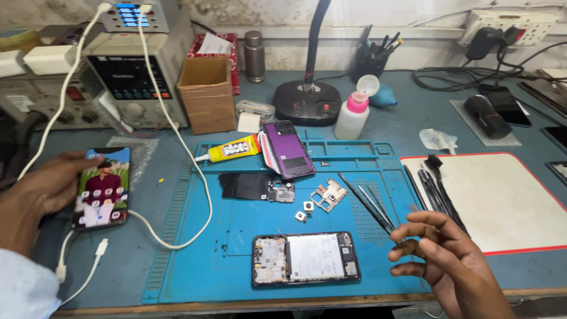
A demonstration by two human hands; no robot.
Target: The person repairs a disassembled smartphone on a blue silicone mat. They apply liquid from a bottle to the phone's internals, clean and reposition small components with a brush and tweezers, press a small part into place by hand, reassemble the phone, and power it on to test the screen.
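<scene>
At frame left, my left hand [41,189] grips a lit phone [101,188]; my right hand [440,257], fingers loose, hovers near tweezers [369,204]. The opened phone [306,258] near the mat [236,272] edge could get knocked off.

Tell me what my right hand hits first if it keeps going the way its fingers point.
The right hand hovers open, fingers pointing left. Straight on, it would likely meet the opened phone on the blue mat first. The tweezers lie further back, probably off that line; the hand's height is unclear.
</scene>
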